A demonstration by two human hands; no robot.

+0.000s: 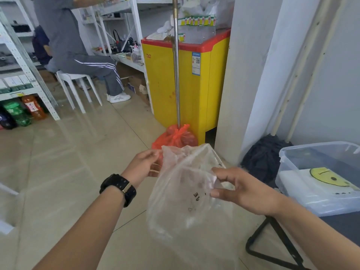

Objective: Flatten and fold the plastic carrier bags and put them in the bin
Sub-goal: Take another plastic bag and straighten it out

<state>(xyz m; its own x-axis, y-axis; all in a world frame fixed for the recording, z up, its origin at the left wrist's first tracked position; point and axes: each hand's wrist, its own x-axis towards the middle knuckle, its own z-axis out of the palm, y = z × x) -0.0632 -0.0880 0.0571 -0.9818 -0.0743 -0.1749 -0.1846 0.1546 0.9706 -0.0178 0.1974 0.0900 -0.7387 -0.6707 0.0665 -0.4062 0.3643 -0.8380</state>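
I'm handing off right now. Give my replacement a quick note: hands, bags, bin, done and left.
Left hand: pinching the clear plastic bag at its top edge.
Right hand: pinching the bag's other side.
The bag hangs in the air, crumpled, not yet flattened.
Clear bin at right already holds a flat smiley-face bag.
Left: flatten, fold, and bin this one.

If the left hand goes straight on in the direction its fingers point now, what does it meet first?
The left hand points to the right and already pinches the clear bag, so it meets the bag first. Beyond it comes probably the right hand, though depth is unclear.
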